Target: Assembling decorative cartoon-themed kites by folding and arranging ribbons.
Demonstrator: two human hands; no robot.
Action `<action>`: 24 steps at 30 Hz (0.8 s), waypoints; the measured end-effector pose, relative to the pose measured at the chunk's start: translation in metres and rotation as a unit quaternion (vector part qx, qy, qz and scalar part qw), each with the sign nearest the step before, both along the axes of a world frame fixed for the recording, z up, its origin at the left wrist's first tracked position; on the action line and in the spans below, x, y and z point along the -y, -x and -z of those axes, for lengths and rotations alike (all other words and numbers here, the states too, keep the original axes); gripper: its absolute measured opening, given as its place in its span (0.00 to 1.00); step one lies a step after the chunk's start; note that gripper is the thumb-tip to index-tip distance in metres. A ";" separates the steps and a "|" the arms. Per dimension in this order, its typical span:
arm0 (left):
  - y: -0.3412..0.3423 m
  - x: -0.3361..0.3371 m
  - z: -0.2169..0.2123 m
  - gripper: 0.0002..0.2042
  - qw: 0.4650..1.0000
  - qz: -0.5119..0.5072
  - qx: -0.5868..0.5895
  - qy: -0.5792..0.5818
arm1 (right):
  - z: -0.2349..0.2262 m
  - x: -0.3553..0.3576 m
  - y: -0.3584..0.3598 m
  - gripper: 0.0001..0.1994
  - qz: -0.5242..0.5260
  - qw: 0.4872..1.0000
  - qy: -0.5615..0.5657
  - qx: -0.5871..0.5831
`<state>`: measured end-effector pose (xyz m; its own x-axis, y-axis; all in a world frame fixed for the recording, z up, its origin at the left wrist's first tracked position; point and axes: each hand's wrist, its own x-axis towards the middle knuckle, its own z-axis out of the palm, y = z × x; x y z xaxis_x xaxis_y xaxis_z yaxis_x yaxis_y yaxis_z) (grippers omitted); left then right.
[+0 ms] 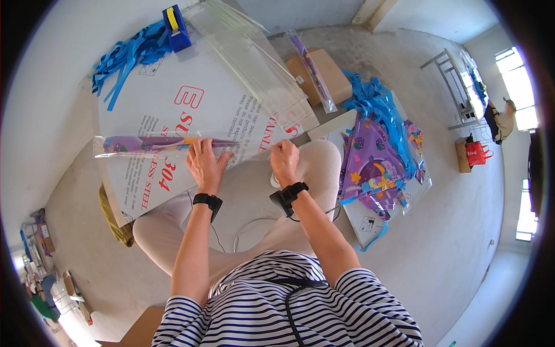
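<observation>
Across the cardboard-covered table lies a clear plastic sleeve [248, 151] with a rolled purple printed sheet [133, 143], like a folded kite, inside its left part. My left hand [207, 165] has its fingers bent over the sleeve near the roll's right end, thumb apart. At the sleeve's right end my right hand [285, 162] is closed, pinching the plastic by the table's near edge. To the right of my knee rests a pile of purple printed kite-like sheets [376, 153], with blue streamers [378, 101] over them.
Flat clear sleeves [243, 58] are stacked at the table's back, beside a blue tape dispenser [177, 29] and blue strips [136, 49]. A filled sleeve [312, 69] lies over a brown carton [324, 75]. A metal-framed table [454, 81] stands far right.
</observation>
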<state>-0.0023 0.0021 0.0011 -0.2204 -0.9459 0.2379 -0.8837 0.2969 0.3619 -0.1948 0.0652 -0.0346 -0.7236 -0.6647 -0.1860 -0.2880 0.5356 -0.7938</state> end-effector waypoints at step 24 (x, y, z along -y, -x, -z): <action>0.000 0.001 0.002 0.30 1.000 0.000 0.011 0.005 | -0.024 0.012 0.008 0.15 -0.005 0.996 -0.068 0.055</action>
<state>-0.0027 0.0015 -0.0011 -0.2258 -0.9434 0.2428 -0.8916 0.3005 0.3387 -0.2023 0.0532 -0.0108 -0.6871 -0.6352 -0.3526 -0.2089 0.6376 -0.7415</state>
